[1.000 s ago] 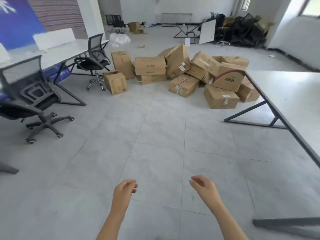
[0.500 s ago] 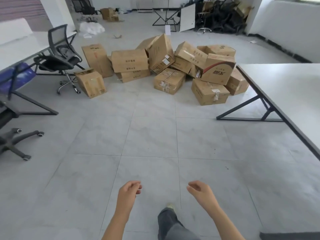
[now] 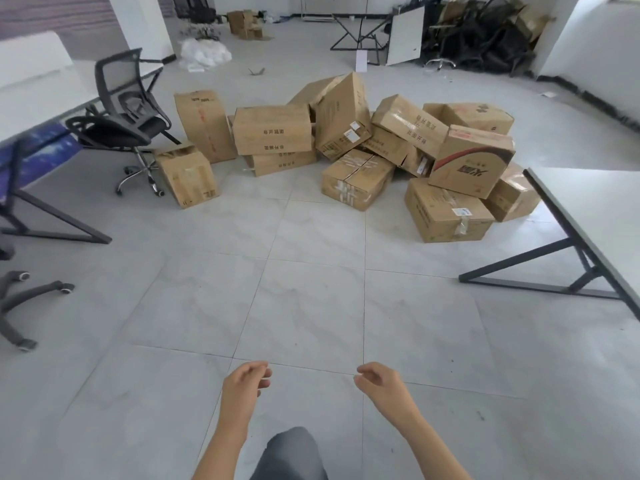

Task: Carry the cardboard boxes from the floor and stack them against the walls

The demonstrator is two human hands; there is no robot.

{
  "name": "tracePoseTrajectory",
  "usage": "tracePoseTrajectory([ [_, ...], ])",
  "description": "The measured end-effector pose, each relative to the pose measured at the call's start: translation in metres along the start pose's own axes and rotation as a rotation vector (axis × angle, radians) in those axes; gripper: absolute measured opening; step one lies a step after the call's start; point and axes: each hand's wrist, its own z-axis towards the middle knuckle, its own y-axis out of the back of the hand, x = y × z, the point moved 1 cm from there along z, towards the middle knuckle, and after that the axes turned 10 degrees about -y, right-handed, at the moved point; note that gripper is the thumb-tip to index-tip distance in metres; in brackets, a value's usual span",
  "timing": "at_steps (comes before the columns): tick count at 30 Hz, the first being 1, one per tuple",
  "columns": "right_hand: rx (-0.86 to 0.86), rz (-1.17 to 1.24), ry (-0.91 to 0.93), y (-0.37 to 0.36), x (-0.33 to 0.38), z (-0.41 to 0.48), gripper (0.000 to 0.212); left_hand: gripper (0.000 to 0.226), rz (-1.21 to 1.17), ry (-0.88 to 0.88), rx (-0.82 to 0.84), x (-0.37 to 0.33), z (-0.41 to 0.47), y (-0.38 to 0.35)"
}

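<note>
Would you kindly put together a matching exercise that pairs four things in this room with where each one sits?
Things
1. red-striped box
2. mesh chair
3. white plastic heap
4. taped box

Places
A. on the floor far back, near the pillar
B. on the floor, front middle of the pile
C. atop a lower box, by the right table
D. beside the left table

Pairs: 1-C, 2-D, 3-A, 4-B
</note>
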Motion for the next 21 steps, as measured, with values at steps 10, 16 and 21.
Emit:
tracePoseTrajectory([
  [10, -0.116, 0.075, -0.022, 0.083, 0.115, 0.172, 0.010, 0.017, -0.014, -0.044, 0.033, -0.089, 0.205, -0.097],
  [16, -0.205, 0.181, -0.059, 0.137, 0.165, 0.250, 0.012, 0.016, 0.007, -0.091, 0.122, -0.149, 0.303, -0.169],
  [21, -0.213, 0.204, -0.149, 0.170, 0.162, 0.304, 0.012, 0.017, 0.066, -0.013, 0.228, -0.148, 0.352, -0.238],
])
